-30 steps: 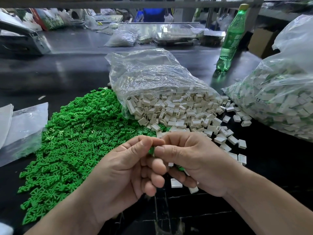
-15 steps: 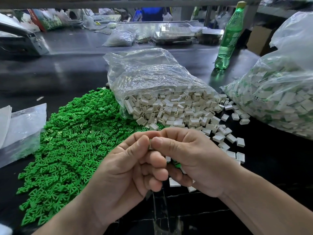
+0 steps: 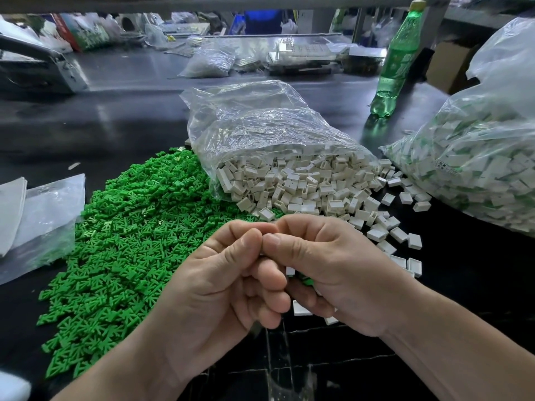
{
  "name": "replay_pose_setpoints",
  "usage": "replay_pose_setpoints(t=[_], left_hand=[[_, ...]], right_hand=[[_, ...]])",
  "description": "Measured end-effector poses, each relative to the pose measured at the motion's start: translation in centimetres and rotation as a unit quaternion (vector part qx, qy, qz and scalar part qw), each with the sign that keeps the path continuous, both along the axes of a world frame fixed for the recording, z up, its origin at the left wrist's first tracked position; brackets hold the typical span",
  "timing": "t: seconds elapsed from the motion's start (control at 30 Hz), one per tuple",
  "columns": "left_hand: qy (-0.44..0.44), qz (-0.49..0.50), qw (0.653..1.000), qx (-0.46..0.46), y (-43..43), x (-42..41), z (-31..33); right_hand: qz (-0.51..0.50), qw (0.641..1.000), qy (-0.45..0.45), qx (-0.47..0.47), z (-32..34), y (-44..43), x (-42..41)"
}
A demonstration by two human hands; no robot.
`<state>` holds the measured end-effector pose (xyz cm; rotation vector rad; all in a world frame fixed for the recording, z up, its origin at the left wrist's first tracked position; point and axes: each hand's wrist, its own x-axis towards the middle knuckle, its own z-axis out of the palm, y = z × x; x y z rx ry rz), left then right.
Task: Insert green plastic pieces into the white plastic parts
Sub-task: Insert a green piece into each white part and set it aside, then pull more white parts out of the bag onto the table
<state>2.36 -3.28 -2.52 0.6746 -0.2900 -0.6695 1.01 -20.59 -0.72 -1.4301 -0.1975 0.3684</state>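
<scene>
Two hands meet before the one open bag (image 3: 260, 131) — thumbs tip to tip. Right hand (image 3: 327, 273) grip holds one white part (image 3: 290, 270); left hand (image 3: 220, 287) clenched, contents hidden — one heap of green pieces (image 3: 121, 241) left of the bag.

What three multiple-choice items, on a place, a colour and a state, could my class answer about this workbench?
1. Where lies the pile of green pieces? A. Left of the open bag B. Inside it C. Behind the bottle
2. What colour is the bottle? A. Red B. Green C. Blue
3. How is the open bag? A. Upright, tied B. Empty C. On its side, white parts spilling out
Answers: 1A, the pile spreads left of its mouth; 2B, green plastic body; 3C, parts trail onto the table.
</scene>
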Motion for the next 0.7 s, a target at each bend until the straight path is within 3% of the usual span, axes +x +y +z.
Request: replay_pose_setpoints(t=[0.27, 0.33, 0.4, 0.47, 0.53, 0.7], left_hand=[[-0.03, -0.017, 0.999, -0.021, 0.0, 0.2, 0.3], [-0.048, 0.013, 0.999, 0.018, -0.1, 0.2, 0.5], [-0.092, 0.092, 0.985, 0.114, -0.2, 0.1, 0.5], [-0.184, 0.183, 0.936, 0.239, -0.2, -0.2, 0.4], [-0.294, 0.248, 0.86, 0.336, -0.2, -0.6, 0.2], [-0.447, 0.329, 0.713, 0.428, 0.0, -1.1, 0.7]], right_hand=[[-0.001, 0.995, 0.049, 0.086, -0.4, 0.0, 0.3], [-0.004, 0.993, 0.051, 0.105, -0.4, 0.1, 0.3], [-0.002, 0.993, 0.045, 0.105, -0.5, 0.2, 0.4], [-0.002, 0.995, 0.048, 0.089, -0.6, 0.2, 0.5], [0.005, 0.994, 0.072, 0.086, -0.6, 0.1, 0.6], [0.033, 0.983, 0.12, 0.139, -0.4, -0.1, 0.5]])
